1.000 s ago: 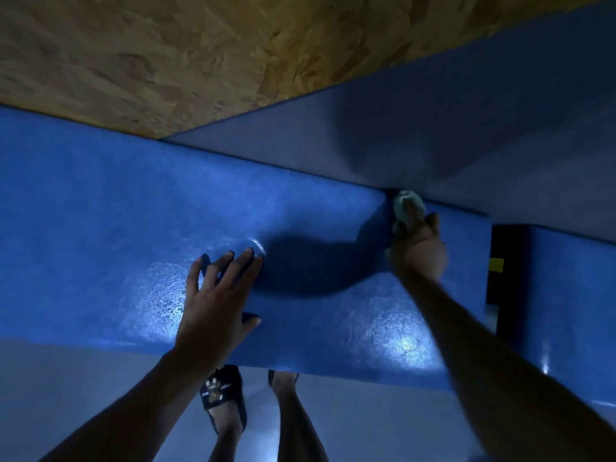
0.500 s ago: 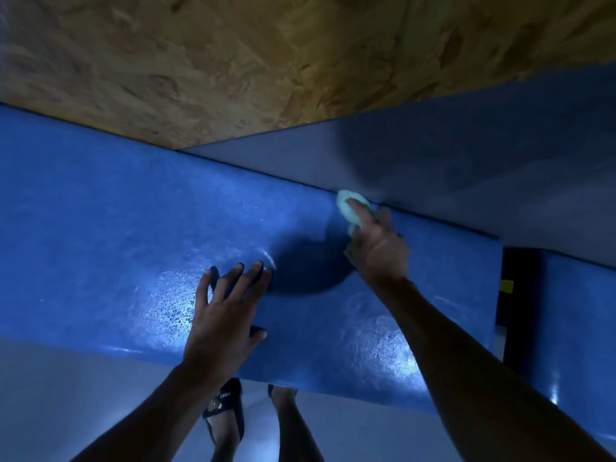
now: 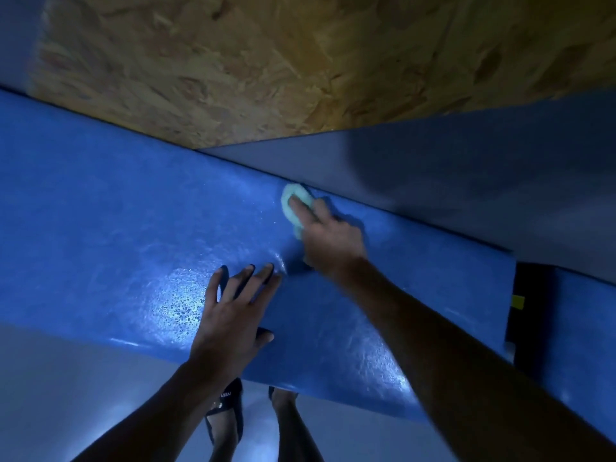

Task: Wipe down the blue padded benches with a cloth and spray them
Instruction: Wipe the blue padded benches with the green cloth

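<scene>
A long blue padded bench [image 3: 110, 235] runs across the view, its surface wet and glistening near my hands. My right hand [image 3: 328, 240] presses a small pale green cloth [image 3: 289, 202] onto the bench close to its back edge, fingers closed over it. My left hand [image 3: 233, 315] lies flat on the bench nearer the front edge, fingers spread, holding nothing. No spray bottle is in view.
A grey-blue padded backrest [image 3: 466, 181] rises behind the bench, with a chipboard wall [image 3: 250, 68] above. A second blue bench [image 3: 580, 345] sits at the right past a dark gap [image 3: 523, 315]. My sandalled feet [image 3: 226, 415] stand on the pale floor below.
My right hand has slid the cloth leftward along the bench's back edge, from near the right end toward the middle. My left hand has stayed planted flat.
</scene>
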`<state>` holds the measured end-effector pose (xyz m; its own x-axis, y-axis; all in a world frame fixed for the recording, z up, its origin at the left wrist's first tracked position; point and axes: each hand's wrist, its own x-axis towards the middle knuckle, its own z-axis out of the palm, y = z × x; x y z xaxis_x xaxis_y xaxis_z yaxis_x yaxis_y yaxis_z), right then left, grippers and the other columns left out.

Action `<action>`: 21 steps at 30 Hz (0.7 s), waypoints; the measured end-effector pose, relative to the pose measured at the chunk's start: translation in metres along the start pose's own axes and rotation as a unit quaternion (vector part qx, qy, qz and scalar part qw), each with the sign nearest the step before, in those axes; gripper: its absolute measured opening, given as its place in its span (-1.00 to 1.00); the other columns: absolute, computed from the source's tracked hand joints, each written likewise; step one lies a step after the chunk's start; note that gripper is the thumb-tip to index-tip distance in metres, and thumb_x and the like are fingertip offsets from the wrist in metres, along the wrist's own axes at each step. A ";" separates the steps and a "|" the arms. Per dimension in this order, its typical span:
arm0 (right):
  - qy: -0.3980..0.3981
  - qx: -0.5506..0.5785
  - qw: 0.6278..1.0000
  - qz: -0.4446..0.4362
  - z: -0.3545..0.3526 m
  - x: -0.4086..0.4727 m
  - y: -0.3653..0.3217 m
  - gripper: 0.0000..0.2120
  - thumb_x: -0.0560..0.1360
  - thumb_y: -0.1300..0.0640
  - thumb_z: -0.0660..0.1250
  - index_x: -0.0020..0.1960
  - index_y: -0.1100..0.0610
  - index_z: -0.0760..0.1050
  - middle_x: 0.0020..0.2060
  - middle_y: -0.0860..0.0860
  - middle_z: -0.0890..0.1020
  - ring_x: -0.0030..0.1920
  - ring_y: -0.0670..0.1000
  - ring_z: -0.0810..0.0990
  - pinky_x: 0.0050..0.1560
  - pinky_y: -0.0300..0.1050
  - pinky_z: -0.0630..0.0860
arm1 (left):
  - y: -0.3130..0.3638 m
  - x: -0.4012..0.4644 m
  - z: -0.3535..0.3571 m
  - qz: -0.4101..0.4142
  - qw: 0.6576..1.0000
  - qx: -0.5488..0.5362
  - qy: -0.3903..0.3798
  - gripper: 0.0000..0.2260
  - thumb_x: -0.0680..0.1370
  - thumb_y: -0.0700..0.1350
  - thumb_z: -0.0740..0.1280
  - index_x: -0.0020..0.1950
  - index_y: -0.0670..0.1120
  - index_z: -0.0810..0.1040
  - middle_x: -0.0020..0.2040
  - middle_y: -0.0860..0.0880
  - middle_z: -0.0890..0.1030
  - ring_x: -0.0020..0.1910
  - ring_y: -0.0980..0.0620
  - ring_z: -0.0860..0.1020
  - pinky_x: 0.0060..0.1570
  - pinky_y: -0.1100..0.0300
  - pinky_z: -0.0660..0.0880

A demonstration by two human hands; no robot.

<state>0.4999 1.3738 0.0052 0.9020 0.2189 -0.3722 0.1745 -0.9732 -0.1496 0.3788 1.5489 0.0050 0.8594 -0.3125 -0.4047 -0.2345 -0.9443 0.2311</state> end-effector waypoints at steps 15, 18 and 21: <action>0.110 0.119 0.975 0.151 0.026 -0.007 -0.033 -0.45 0.47 0.11 0.25 0.47 0.01 0.35 0.32 0.17 0.45 -0.21 0.21 0.65 -0.26 -0.01 0.59 | 0.002 -0.001 -0.002 0.002 1.000 -0.004 0.005 -0.02 0.12 0.16 0.60 0.49 0.00 0.34 0.46 0.04 0.40 0.40 -0.07 0.35 0.43 -0.21 0.16; 0.041 0.100 0.991 0.078 0.010 -0.004 -0.023 -0.37 0.51 0.06 0.29 0.54 -0.09 0.17 0.43 0.11 0.30 0.00 0.24 0.63 -0.03 0.05 0.58 | 0.001 0.000 -0.004 0.011 1.000 -0.006 0.010 -0.03 0.12 0.18 0.60 0.48 -0.01 0.35 0.44 0.03 0.42 0.37 -0.09 0.38 0.44 -0.19 0.13; 0.038 0.123 0.987 0.096 0.007 -0.028 0.028 -0.36 0.50 -0.08 0.21 0.55 -0.14 0.13 0.45 0.09 0.29 0.07 0.27 0.59 0.02 0.07 0.54 | -0.001 0.001 -0.005 0.019 1.000 -0.017 0.013 -0.03 0.13 0.18 0.59 0.48 -0.02 0.34 0.45 0.02 0.40 0.36 -0.10 0.41 0.43 -0.16 0.14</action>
<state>0.4766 1.3405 0.0049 0.9379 0.0165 -0.3466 -0.0957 -0.9478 -0.3040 0.3817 1.5502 0.0089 0.8623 -0.3440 -0.3716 -0.2517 -0.9279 0.2749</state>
